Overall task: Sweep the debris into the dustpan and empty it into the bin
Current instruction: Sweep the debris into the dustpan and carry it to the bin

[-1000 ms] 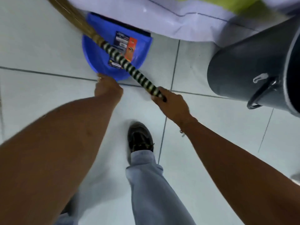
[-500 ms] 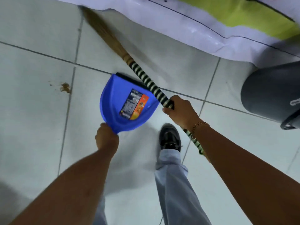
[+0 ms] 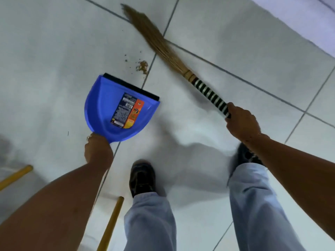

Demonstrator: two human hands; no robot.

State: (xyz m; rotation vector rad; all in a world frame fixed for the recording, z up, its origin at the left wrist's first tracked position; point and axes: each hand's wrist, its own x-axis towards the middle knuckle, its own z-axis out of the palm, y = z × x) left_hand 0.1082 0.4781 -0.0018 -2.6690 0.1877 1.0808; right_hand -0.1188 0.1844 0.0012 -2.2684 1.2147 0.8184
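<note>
Where the view begins at far left, two yellow sticks: one yellow stick (image 3: 15,175) slanting off the left edge, another yellow pole (image 3: 111,222) rising from the bottom edge beside the left forearm. Both lying on the white tiled floor (image 3: 45,51); whatever they belong to, out of frame.

Next rightward, left hand (image 3: 97,149) closed around the handle of the blue dustpan (image 3: 108,109), handle itself hidden inside the fist. Pan tilted with its open mouth and black rubber lip (image 3: 130,86) pointing away and up-right, toward the dirt. Printed label (image 3: 127,111) stuck inside (black on one half, orange on the other; text too small to read). Nothing to be seen inside the pan but the label.

Just beyond the lip, small brown debris (image 3: 142,67) on the floor: one clump by a grout line, a few crumbs scattered to its left. Near the lip, not touching it.

Below, in the middle, dark shoe (image 3: 142,179) under a pale blue trouser leg (image 3: 150,223); second shoe (image 3: 243,156) farther right, partly covered by the right forearm.

Right of the debris, grass broom (image 3: 181,67) running diagonally, straw bristles (image 3: 150,33) spread on the floor up and beyond the clump, somewhat blurred. Black-and-white striped grip (image 3: 210,95) leading down to the right hand (image 3: 242,122), clamped on the lower end of that grip. Thin bracelet (image 3: 262,134) at the wrist.

Top right corner, pale lilac sheet (image 3: 299,17) lying on the floor.
</note>
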